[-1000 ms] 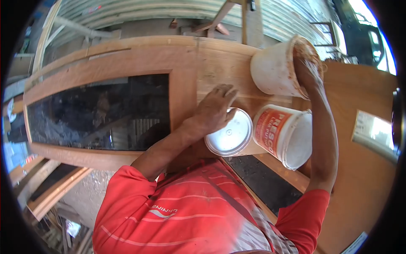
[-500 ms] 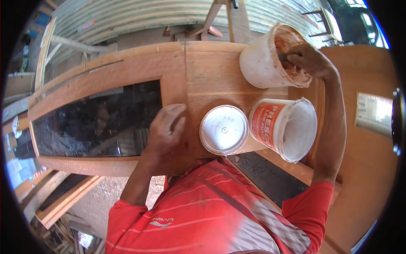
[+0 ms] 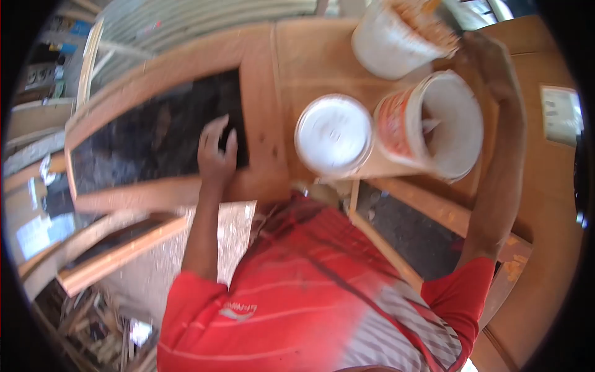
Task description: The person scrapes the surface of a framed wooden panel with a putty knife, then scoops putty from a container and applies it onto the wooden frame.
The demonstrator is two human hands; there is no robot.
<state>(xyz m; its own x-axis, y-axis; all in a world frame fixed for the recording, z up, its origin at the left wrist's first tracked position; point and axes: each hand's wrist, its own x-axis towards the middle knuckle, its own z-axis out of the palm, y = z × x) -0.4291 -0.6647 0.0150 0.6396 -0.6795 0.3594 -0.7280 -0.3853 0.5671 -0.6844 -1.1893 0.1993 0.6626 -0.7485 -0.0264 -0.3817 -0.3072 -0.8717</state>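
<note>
My left hand (image 3: 217,149) hovers or rests over the dark glass panel (image 3: 161,133) of a wooden frame, holding nothing, thumb and fingers apart. At the upper right, my right hand (image 3: 480,53) is blurred beside the rim of a white bucket (image 3: 387,49) with reddish-brown paste (image 3: 412,18) in it. Its fingers are closed round something; a dark, flat shape shows next to them, too smeared to name. A second white bucket (image 3: 393,124) with a red label lies tilted below, its mouth facing right. Left of it is a round white lid (image 3: 334,133).
The framed panel lies on a wooden surface (image 3: 316,56). Another large wooden panel (image 3: 539,186) stands at the right. A dark panel with a wooden edge (image 3: 427,201) is below the buckets. Wood scraps (image 3: 99,328) lie at the lower left.
My left hand has moved left from beside the lid to over the dark glass. My right hand has come out of the paste bucket to its right rim. The view has shifted, moving the buckets up.
</note>
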